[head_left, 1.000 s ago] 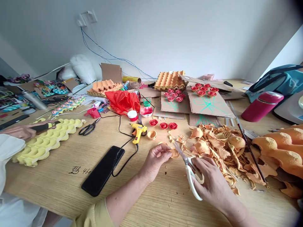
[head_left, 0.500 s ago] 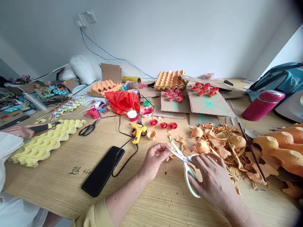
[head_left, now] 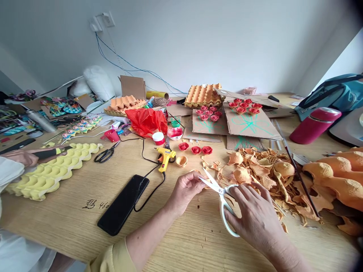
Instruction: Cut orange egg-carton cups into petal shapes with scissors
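Observation:
My right hand [head_left: 253, 211] is closed round the handles of a pair of white scissors [head_left: 227, 217], whose blades stand apart and point up and left. My left hand [head_left: 187, 190] pinches a small orange piece of egg carton, mostly hidden behind the fingers, right at the blades. Beyond the hands lies a heap of orange egg-carton scraps [head_left: 261, 173]. An orange carton cup [head_left: 182, 161] sits beside a yellow glue gun [head_left: 166, 158]. Past it stand red paper roses [head_left: 196, 150] in a short row.
A black phone [head_left: 123, 206] lies left of my forearm with a cord across it. At far left a co-worker's hand [head_left: 21, 156] is over a yellow egg tray [head_left: 53, 172]. A paintbrush [head_left: 302, 183], a pink bottle [head_left: 314, 125] and an orange egg tray [head_left: 337, 170] are at right.
The scissor blades have opened a little wider and shifted slightly. My left fingers have moved very slightly; the piece stays in their pinch.

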A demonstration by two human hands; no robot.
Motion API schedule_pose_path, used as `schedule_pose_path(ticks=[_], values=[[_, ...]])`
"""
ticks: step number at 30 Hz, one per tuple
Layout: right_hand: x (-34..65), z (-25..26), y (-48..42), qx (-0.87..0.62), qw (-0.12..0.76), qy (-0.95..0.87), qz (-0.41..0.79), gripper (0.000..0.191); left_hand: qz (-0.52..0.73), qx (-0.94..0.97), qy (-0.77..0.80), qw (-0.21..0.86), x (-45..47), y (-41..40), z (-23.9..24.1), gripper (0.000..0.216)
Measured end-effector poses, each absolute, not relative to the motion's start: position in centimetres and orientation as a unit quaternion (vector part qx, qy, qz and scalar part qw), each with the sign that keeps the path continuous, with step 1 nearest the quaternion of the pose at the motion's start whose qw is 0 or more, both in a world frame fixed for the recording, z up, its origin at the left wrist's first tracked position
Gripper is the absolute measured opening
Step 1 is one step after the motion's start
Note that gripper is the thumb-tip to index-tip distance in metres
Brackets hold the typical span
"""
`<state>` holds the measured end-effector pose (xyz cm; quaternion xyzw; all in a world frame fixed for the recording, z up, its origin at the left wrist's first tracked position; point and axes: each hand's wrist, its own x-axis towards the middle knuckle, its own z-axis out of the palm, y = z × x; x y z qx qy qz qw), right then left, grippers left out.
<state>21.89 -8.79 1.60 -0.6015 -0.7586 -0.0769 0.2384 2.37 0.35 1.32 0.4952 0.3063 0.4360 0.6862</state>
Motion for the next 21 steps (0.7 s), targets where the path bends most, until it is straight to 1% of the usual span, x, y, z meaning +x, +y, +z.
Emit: schedule_pose_path(ticks=[11, 17, 21], values=[[21.82, 1.85, -8.94, -0.607, 0.221, -0.759, -0.077, 0.019, 0.423, 0.574, 0.269, 0.647, 2.25, 0.53, 2.04, 0.015], [21.59, 1.97, -9.0, -0.611, 0.22, -0.757, -0.079, 0.02, 0.409, 0.502, 0.275, 0.711, 2.27, 0.33, 1.52, 0.026], [21.45, 2.09, -9.1, -0.612, 0.214, -0.757, -0.08, 0.019, 0.39, 0.519, 0.282, 0.706, 2.26, 0.22, 1.58, 0.027]])
